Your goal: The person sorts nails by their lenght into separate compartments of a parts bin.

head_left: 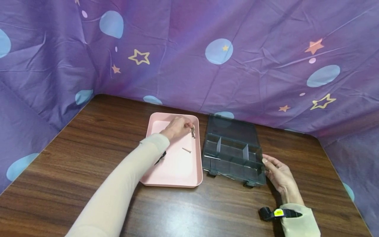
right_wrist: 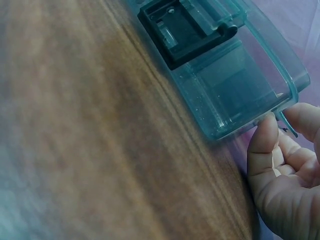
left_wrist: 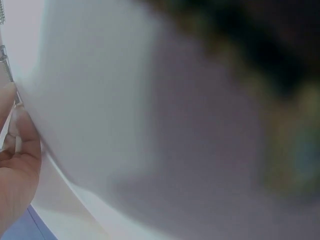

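My left hand (head_left: 178,126) reaches into the far right part of a pink tray (head_left: 171,182). Its thumb and fingertip close on a metal screw (left_wrist: 8,70) in the left wrist view. More screws (head_left: 193,133) lie by the fingertips along the tray's right wall, and a single screw (head_left: 186,150) lies nearer the tray's middle. Right of the tray stands a dark clear plastic compartment box (head_left: 234,161), its lid (head_left: 232,129) folded back. My right hand (head_left: 279,174) pinches the box's right end between thumb and fingers; the right wrist view shows the thumb (right_wrist: 263,137) against its wall.
Thin dividers (head_left: 245,152) split the box into compartments, and black latches (head_left: 250,184) stick out along its front. Brown wood-grain tabletop (head_left: 174,210) lies around both containers. A purple patterned cloth (head_left: 183,59) hangs behind and at the sides.
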Demonstrator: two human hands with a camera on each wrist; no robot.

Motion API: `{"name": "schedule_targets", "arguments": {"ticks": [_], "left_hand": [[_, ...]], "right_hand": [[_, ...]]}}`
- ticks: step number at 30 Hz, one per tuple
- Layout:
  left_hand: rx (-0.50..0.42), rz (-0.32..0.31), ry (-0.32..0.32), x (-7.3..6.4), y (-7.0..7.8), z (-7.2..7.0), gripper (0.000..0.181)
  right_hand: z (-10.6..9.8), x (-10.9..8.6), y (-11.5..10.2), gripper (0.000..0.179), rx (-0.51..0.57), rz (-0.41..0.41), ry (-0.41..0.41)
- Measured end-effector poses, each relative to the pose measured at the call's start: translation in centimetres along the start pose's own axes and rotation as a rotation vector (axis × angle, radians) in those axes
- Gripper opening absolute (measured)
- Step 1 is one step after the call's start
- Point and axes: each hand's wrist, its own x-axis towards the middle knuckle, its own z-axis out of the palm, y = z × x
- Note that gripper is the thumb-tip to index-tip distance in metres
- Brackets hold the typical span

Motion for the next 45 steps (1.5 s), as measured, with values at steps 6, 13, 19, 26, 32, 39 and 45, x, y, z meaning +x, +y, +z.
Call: {"name": "schedule_targets", "arguments": {"ticks": [6,13,19,26,32,39,45], "left_hand": [[-0.021,-0.035,-0.006,0.04,-0.04,0.03,0.02],[-0.048,-0.064,0.0,0.1,-0.07,0.04,0.022],[-0.037,-0.041,-0.007,0.1,-0.12,-0.05,0.021],[-0.013,-0.011,-0.011,0.16,-0.2,-0.04,0.019],[0.006,0.01,-0.013,0.18,-0.34,-0.06,0.019],[0.034,0.033,-0.028,0.28,-0.38,-0.23,0.02],[0.06,0.027,-0.05,0.39,-0.36,-0.29,0.021]], "right_hand": [[0.03,0.02,-0.02,0.026,-0.008,0.01,0.011],[0.12,-0.02,-0.17,0.026,-0.011,0.024,0.016],[0.07,0.0,-0.14,0.026,-0.007,0.022,0.007],[0.07,-0.06,-0.09,0.026,0.013,0.009,-0.003],[0.12,0.0,-0.13,0.026,0.017,0.007,-0.005],[-0.01,0.19,-0.14,0.027,-0.012,0.025,0.006],[-0.18,0.27,0.19,0.03,0.007,0.0,-0.017]]}}
